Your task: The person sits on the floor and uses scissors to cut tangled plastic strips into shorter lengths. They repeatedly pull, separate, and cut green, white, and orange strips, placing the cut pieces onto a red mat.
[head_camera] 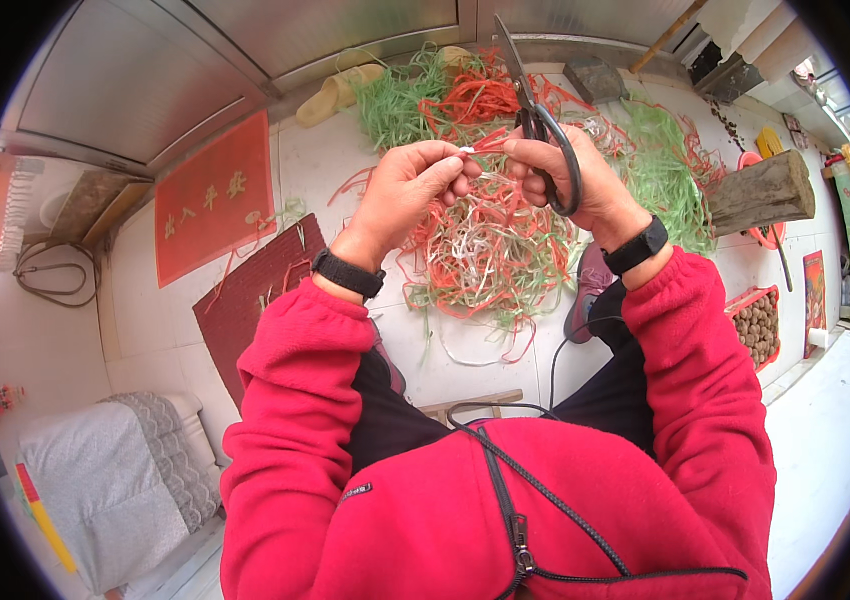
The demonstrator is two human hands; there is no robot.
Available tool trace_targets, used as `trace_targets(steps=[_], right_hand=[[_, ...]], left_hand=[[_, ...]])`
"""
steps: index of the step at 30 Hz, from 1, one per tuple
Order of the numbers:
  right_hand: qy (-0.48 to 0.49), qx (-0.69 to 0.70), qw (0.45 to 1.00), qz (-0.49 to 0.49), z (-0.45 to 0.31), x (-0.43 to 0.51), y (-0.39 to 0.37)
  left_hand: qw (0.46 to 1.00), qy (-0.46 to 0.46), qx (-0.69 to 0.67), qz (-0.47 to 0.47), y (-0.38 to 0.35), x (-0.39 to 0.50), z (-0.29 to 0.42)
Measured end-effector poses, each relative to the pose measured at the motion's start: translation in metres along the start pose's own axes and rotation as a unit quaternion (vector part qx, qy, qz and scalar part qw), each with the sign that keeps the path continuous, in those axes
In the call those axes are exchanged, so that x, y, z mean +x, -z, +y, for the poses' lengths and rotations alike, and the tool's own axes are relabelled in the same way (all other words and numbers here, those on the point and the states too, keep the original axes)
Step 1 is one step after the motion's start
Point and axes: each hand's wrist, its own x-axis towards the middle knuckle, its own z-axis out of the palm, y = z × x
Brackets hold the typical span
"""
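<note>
My left hand (432,180) pinches a small bunch of red plastic strips (491,145) with a white bit at its end. My right hand (563,169) grips the other part of the same strips between thumb and fingers, and its fingers also pass through the handles of a pair of black-handled scissors (530,97). The scissors' blades point up and away from me. Below both hands, on the tiled floor, spreads a tangled heap of red, white and green plastic strips (485,247). Beyond it lie a green pile (402,101) and a red pile (477,94), with more green strips (657,157) to the right.
A red mat (218,195) with writing and a dark red mat (260,300) lie at the left. A wooden block (766,195) stands at the right above a red basket of round brown things (759,330). Yellow slippers (335,94) rest by the metal door (357,30). A cloth-covered seat (109,480) is lower left.
</note>
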Motion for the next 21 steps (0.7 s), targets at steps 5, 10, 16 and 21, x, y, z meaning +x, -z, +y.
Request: trace_targets(steps=[5,10,16,21], right_hand=[[-0.025,0.002,1.0,-0.002,0.002,-0.002,-0.003],[-0.016,0.016,0.999,-0.03,0.006,-0.003,-0.006],[0.025,-0.056,0.997,-0.037,0.01,-0.002,-0.006],[-0.004,-0.078,0.996,-0.034,0.012,-0.003,-0.01]], left_hand=[[0.99,0.007,-0.139,0.003,-0.002,-0.001,-0.005],[0.986,0.022,-0.162,0.037,-0.006,-0.001,-0.003],[0.972,-0.114,0.189,0.075,-0.007,0.001,-0.005],[0.986,-0.091,0.04,0.134,-0.005,0.002,-0.006]])
